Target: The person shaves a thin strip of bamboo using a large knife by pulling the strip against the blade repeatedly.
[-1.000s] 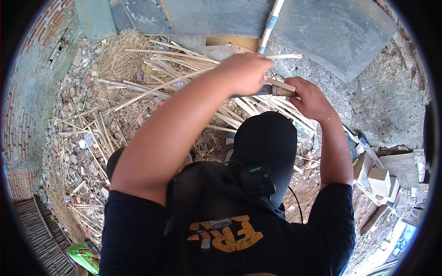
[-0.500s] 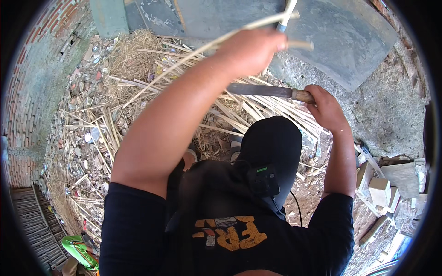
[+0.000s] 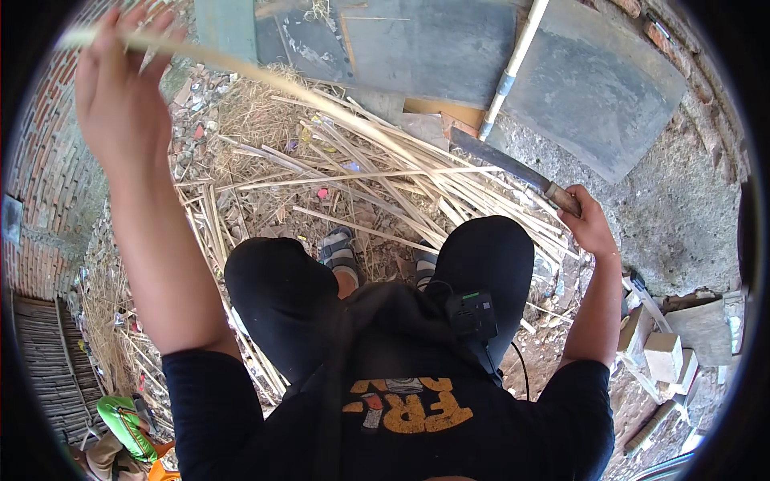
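Observation:
Raised at the upper left, my left hand (image 3: 124, 100) grips one end of a long pale bamboo strip (image 3: 245, 68), its fingertips slightly blurred. From there the strip slants down to the right, over the pile of split bamboo strips (image 3: 385, 172) on the ground. My right hand (image 3: 592, 223) is closed round the wooden handle of a machete (image 3: 505, 163). The dark blade points up and left, above the right end of the pile and apart from the strip in my left hand.
A white pole (image 3: 521, 52) with blue tape leans by grey sheets (image 3: 429, 48) at the back. Dry straw (image 3: 257, 112) lies left of the pile. Pale blocks (image 3: 663, 357) sit at the right. A person in green (image 3: 127, 429) is at the lower left.
My left hand has swung from the upper middle to the far upper left with the strip. The machete has shifted slightly right and down, its blade now tilted up to the left.

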Demonstrator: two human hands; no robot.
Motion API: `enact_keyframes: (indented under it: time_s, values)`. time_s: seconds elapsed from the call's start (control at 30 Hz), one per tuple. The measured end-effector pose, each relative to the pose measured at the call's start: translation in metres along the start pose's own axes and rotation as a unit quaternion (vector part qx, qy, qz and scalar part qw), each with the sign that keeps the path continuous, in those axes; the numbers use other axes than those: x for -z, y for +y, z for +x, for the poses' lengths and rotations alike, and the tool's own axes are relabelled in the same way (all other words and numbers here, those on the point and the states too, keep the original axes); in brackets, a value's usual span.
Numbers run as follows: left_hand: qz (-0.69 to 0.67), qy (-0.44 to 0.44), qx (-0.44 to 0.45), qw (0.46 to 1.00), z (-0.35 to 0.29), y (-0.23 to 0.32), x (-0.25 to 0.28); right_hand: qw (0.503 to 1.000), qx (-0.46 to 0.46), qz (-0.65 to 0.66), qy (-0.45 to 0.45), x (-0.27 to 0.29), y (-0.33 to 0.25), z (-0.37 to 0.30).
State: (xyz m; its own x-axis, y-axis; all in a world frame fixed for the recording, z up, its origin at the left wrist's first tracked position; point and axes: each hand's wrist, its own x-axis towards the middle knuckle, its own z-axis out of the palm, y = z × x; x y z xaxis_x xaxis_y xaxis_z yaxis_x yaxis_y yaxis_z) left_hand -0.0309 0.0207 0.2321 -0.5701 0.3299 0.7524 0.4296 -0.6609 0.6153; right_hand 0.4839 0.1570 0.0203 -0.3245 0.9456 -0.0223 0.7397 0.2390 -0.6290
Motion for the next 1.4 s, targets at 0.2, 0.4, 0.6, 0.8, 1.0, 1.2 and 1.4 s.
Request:
enact_keyframes:
  time_s: [0.2, 0.4, 0.6, 0.8, 1.0, 1.2, 1.4]
  values:
    - [0.034, 0.214, 0.082, 0.973, -0.058, -0.006, 0.138, 0.992, 0.013, 0.122, 0.03, -0.008, 0.015, 0.007]
    - [0.013, 0.383, 0.154, 0.911, -0.164, 0.002, 0.263, 0.934, 0.011, 0.352, -0.064, -0.019, -0.055, 0.022]
    - [0.09, 0.426, 0.229, 0.87, -0.256, 0.021, 0.323, 0.933, 0.11, 0.329, -0.097, -0.047, -0.124, 0.057]
    - [0.138, 0.445, 0.307, 0.83, -0.285, 0.044, 0.323, 0.909, 0.209, 0.345, -0.101, -0.089, -0.181, 0.082]
    - [0.171, 0.445, 0.346, 0.808, -0.302, 0.057, 0.352, 0.864, 0.149, 0.436, -0.204, -0.127, -0.225, 0.104]
    - [0.237, 0.449, 0.356, 0.784, -0.29, 0.051, 0.319, 0.824, 0.142, 0.501, -0.225, -0.147, -0.206, 0.115]
    - [0.791, 0.178, 0.286, 0.51, -0.302, 0.062, 0.321, 0.81, 0.13, 0.51, -0.258, -0.168, -0.183, 0.123]
